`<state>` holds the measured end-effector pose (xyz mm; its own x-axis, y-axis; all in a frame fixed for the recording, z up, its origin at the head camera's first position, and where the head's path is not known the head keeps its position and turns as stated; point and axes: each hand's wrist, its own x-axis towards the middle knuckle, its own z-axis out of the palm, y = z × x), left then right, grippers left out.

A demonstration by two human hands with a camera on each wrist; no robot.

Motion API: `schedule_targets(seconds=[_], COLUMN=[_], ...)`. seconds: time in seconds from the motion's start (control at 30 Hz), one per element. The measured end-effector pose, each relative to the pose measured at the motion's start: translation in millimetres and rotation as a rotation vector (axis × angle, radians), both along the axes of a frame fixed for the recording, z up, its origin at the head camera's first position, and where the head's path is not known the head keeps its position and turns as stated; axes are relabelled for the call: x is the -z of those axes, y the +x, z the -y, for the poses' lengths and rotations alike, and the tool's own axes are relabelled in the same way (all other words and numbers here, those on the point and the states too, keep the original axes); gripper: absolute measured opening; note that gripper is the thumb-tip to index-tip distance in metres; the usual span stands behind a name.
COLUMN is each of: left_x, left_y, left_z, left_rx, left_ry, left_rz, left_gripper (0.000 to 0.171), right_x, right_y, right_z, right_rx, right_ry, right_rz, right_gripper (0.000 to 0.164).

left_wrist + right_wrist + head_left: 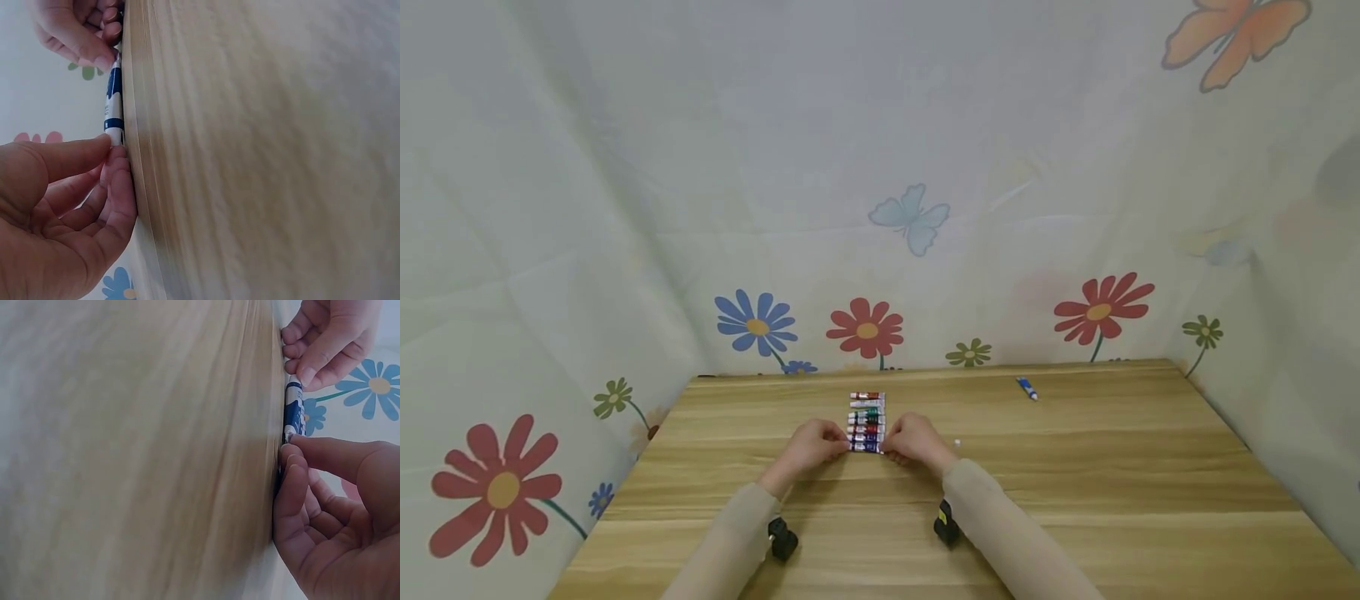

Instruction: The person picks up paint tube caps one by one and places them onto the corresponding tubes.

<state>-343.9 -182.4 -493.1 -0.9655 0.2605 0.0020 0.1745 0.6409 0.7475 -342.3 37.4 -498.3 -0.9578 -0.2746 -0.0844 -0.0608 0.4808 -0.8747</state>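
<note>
Several small paint tubes lie stacked in a column on the wooden table, white caps to the left. Nearest me in that column is a blue-and-white paint tube (867,447), seen side-on in the left wrist view (114,100). My left hand (811,446) pinches its white cap end between thumb and fingers. At the opposite, flat end, the thumb and fingertips of my right hand (917,440) pinch the tube. Beyond it lie a red tube (867,429), a green tube (867,414), a white tube (867,404) and a brownish-red tube (867,396).
Apart from the column, another blue tube (1027,388) lies near the table's back edge at right. A tiny white piece (957,442) sits just right of my right hand. A flower-printed cloth (970,283) hangs behind the wooden table (1112,467).
</note>
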Motion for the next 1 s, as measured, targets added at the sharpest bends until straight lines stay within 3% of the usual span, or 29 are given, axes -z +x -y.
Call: schedule_targets(seconds=[0.5,0.63,0.87,1.0], left_x=[3.4,0.1,-4.9,-12.1], left_y=[-5.8,-7.5,-9.8,-13.5], left_z=[1,1,4,3], left_rx=[-0.009,-0.004,-0.037,-0.052], left_ry=[0.021,0.049,0.053,0.019], left_rz=[0.047,0.069,0.086,0.067], left_gripper=[0.005,0.007,0.010,0.009], right_x=[-1.0,-2.6,-10.6,-17.4], right_y=[-0.8,-2.3,-1.0,-5.5], right_z=[-2,-6,-20,-43], right_rx=[-0.022,-0.023,-0.098,-0.059], right_ry=[0.006,0.001,-0.004,0.044], right_rz=[0.007,0.013,0.019,-0.035], right_gripper=[0.015,0.014,0.017,0.018])
